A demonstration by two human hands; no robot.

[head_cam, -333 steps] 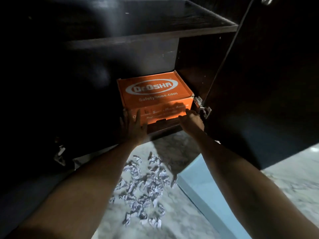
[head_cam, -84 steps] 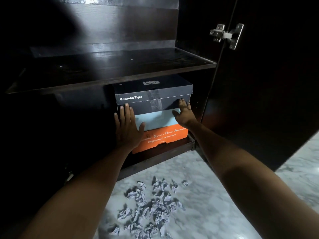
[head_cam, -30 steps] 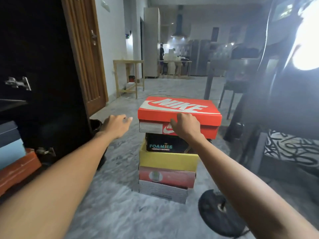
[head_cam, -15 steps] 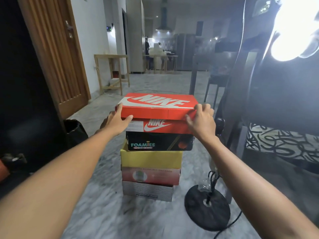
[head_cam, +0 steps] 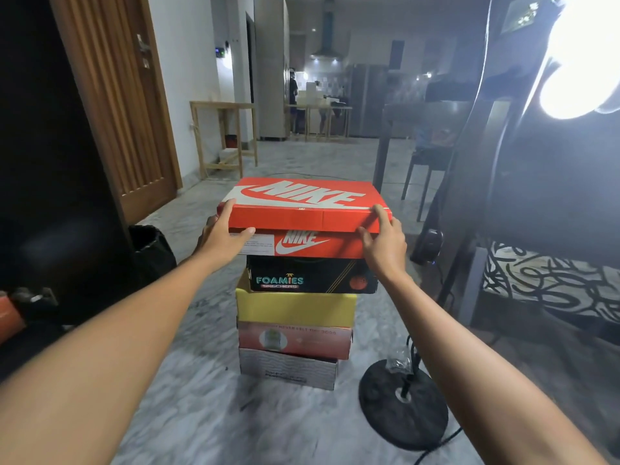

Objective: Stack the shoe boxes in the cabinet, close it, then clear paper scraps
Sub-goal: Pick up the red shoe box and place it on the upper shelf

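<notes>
- The red Nike box point(head_cam: 303, 218) sat on top of a stack of shoe boxes on the marble floor point(head_cam: 188, 407), with a black Foamies box point(head_cam: 310, 275), a yellow box point(head_cam: 295, 307), a pink-red box point(head_cam: 293, 338) and a grey box point(head_cam: 287, 367) beneath it, in that order.
- The left hand point(head_cam: 223, 234) gripped the left end of the Nike box, thumb along the lower edge of the lid, fingers curled round the side.
- The right hand point(head_cam: 382, 238) gripped the right end, fingers hooked over the lid's front right corner.
- Half a second before, both hands were already clasped on the same two ends; the box appeared a little higher over the Foamies box than it did then, though whether it had left that box could not be told.
- One second before, only the right hand touched the lid, and the left hovered apart from it.
- A lamp base point(head_cam: 402, 402) stood on the floor just right of the stack.
- The dark cabinet door point(head_cam: 50, 162) stood at the left edge of the view, with an orange box point(head_cam: 8, 318) just visible below it.
</notes>
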